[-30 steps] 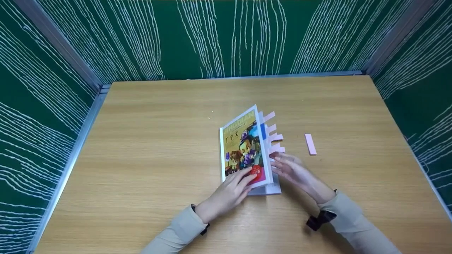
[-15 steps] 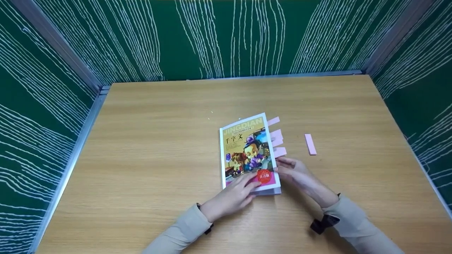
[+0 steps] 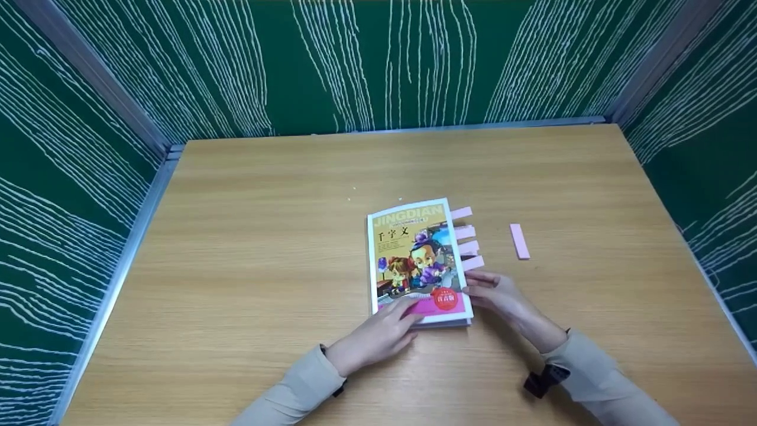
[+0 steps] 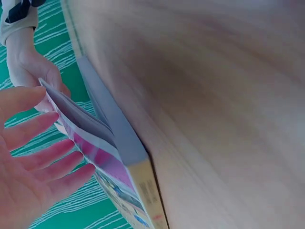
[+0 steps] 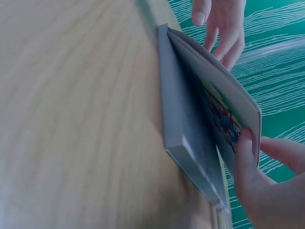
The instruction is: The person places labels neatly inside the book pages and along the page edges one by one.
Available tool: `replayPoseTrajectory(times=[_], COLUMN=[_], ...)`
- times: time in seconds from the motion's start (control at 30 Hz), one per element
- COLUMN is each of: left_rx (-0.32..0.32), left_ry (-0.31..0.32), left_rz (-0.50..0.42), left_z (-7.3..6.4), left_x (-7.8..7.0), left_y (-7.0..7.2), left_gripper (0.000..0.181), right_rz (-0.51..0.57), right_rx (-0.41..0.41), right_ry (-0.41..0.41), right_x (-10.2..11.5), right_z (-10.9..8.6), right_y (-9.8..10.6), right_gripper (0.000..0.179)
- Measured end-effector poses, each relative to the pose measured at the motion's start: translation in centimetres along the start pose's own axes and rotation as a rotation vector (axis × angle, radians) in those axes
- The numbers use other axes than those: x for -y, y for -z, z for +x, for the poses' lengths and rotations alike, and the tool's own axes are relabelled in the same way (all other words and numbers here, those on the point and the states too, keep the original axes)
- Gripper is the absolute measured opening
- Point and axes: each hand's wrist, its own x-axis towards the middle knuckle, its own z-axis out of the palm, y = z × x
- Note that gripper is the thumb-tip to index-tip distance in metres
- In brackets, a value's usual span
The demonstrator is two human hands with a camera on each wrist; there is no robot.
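Observation:
A paperback book [image 3: 414, 242] with a colourful cartoon cover lies near the middle of the table, its spine to the left. Its cover and some upper pages are lifted at the right, leaving a gap above the thicker block of pages, seen in the right wrist view. My right hand [image 3: 511, 305] pinches this lifted part at its outer edge, thumb [image 5: 245, 152] on the inner side. With straight, spread fingers, my left hand [image 3: 378, 337] touches the lower part of the cover. Several pink paper strips [image 3: 470, 247] stick out from the book's right edge.
One loose pink strip [image 3: 520, 241] lies on the wooden table [image 3: 248, 248] to the right of the book. Tiny white specks are scattered behind the book. Green panels [image 3: 319, 65] with white streaks stand around the table's back and sides.
The lifted cover and pages have swung down to the right, so the cover faces up more fully. My right hand has moved slightly down with them; my left hand stays on the cover.

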Motion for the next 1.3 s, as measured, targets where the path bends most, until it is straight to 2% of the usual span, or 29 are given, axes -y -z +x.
replayPoseTrajectory(times=[0.2,0.33,0.43,0.67,1.07,1.3], left_rx=[-0.002,0.007,0.014,0.016,0.072,0.073], left_ry=[0.008,0.024,0.037,0.039,0.046,0.04], left_rz=[0.03,0.031,0.031,0.033,0.027,0.039], left_z=[-1.5,-2.3,-2.8,-3.4,-3.7,-3.6], left_x=[0.7,1.2,1.4,1.7,1.8,1.8], left_y=[0.3,0.3,0.3,0.2,0.3,0.4], left_gripper=[0.035,0.033,0.032,0.03,0.03,0.03], right_rz=[0.018,-0.052,-0.131,-0.267,-0.629,-0.685], right_rx=[-0.015,-0.064,-0.093,-0.097,-0.145,-0.145], right_ry=[-0.016,-0.051,-0.046,0.061,0.257,0.298], right_x=[-0.6,-0.8,-1.0,-1.2,-1.9,-1.9], right_z=[0.2,0.4,0.4,0.2,0.4,0.3], right_y=[0.2,0.2,0.2,-0.2,-0.4,-0.4], right_gripper=[0.054,0.052,0.049,0.04,0.032,0.031])
